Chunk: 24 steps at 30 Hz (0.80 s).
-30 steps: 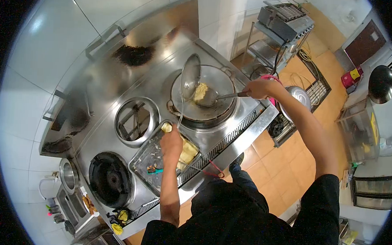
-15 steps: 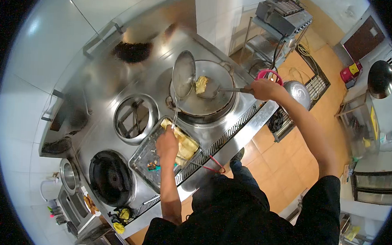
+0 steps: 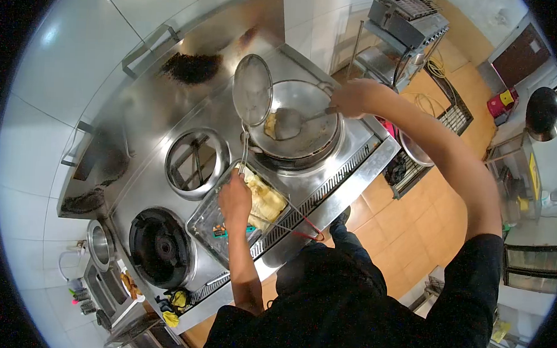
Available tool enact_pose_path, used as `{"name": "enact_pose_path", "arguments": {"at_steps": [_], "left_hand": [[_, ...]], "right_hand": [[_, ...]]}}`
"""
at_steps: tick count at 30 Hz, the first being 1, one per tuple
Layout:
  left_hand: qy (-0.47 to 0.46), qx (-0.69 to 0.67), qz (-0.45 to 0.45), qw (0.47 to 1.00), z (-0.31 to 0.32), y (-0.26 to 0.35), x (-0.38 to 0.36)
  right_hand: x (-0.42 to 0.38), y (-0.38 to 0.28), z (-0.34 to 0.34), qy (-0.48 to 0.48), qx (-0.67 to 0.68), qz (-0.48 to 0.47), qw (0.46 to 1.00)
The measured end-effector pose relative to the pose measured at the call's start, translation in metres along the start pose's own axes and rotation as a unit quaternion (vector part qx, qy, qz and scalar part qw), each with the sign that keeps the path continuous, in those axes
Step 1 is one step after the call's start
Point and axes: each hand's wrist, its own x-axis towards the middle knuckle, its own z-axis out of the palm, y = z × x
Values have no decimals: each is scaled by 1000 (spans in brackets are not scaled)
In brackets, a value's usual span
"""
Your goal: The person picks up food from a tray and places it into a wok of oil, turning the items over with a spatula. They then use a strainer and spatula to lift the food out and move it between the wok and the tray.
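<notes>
My left hand (image 3: 234, 200) is closed round the handle of a round mesh strainer (image 3: 253, 89), which is held up over the left side of the wok (image 3: 311, 138). My right hand (image 3: 354, 99) grips a wok spatula (image 3: 289, 123) whose blade lies low inside the wok. A golden piece of food (image 3: 270, 126) sits beside the blade, partly covered by it, at the wok's left side. Below my left hand, a clear tray (image 3: 196, 228) holds flat yellow pieces of food (image 3: 266, 201).
A thin tool with red handles (image 3: 315, 235) lies across the tray's right edge. Left of the wok are a ring-shaped burner (image 3: 224, 159) and a black burner (image 3: 163, 247). A metal grill appliance (image 3: 406, 23) stands beyond the stove, and a sink (image 3: 106, 284) is at lower left.
The spatula has moved left and deeper into the wok, up to the food piece, which has shifted left. The strainer has moved slightly up and left. My right arm reaches further over the stove.
</notes>
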Motion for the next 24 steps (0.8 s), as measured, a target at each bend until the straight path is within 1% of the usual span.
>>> {"name": "enact_pose_path", "arguments": {"at_steps": [1, 3, 6, 8, 9, 11, 12, 14, 15, 16, 18, 20, 22, 24], "left_hand": [[0, 1, 1, 1000, 5, -3, 2], [68, 6, 43, 997, 17, -11, 7], [60, 3, 35, 998, 19, -12, 8], [60, 2, 36, 998, 18, -10, 6], [62, 2, 36, 997, 18, -10, 5], [56, -2, 36, 998, 18, -9, 5], [52, -7, 36, 998, 19, -8, 5], [49, -6, 32, 998, 22, -9, 8], [46, -4, 26, 999, 24, -9, 9], [46, -6, 24, 999, 22, -7, 8], [28, -21, 0, 999, 16, -2, 4], [31, -18, 0, 999, 17, -1, 4], [32, -10, 5, 999, 17, -2, 4], [28, -8, -1, 1000, 18, -2, 5]], "right_hand": [[0, -3, -6, -1, -10, 0, 1000], [-2, -3, -13, -1, -20, 1, 1000], [0, 8, -16, -17, -53, -23, 998], [0, 22, -7, 31, 14, -55, 998], [-1, 24, -2, 30, 15, -54, 998], [-4, 29, 10, -1, 4, 9, 1000], [-6, 31, 20, -1, 4, 11, 1000], [-1, 35, 57, 23, 159, 1, 987], [26, 54, 105, 87, 172, -89, 977], [30, 50, 115, 86, 170, -90, 978], [21, 31, 134, 74, 251, -58, 963], [3, 10, 118, 70, 260, -52, 962], [1, 6, 117, 68, 275, -43, 958], [16, 17, 124, 3, 183, -3, 983]]}}
